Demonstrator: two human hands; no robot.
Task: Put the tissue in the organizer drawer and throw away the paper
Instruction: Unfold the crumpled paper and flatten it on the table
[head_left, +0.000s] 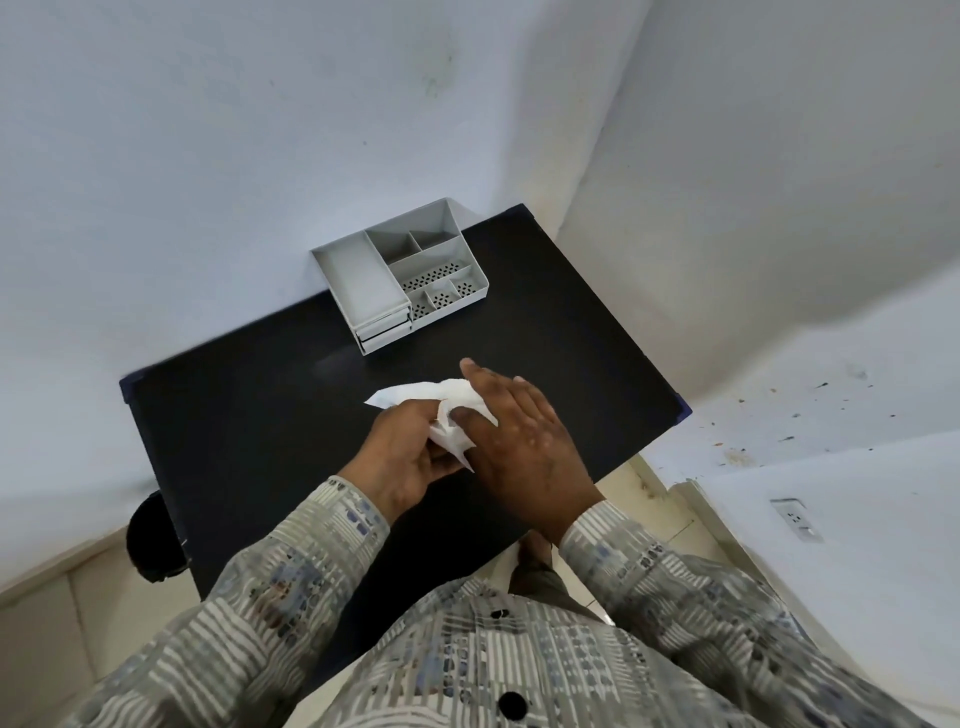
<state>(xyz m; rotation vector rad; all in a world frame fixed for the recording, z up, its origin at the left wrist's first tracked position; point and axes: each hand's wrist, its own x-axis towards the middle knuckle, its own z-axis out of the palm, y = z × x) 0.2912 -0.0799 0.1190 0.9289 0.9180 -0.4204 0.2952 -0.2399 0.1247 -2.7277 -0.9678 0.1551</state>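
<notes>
A crumpled white tissue (451, 415) sits between both hands over the middle of the black table (249, 415). My left hand (405, 457) grips its lower left part. My right hand (519, 436) lies over its right side, thumb pressed on it and fingers stretched forward. A flatter white corner, maybe paper, pokes out to the left (384, 397); I cannot tell whether it is separate from the tissue. The grey organizer (400, 275) stands at the table's far edge against the wall, with two small drawers (382, 335) shut at its front left.
A dark round object (150, 540) sits on the floor just off the table's left near corner. Walls close in behind and to the right of the table. A wall socket (795, 519) is low on the right. The table's right edge ends near my right forearm.
</notes>
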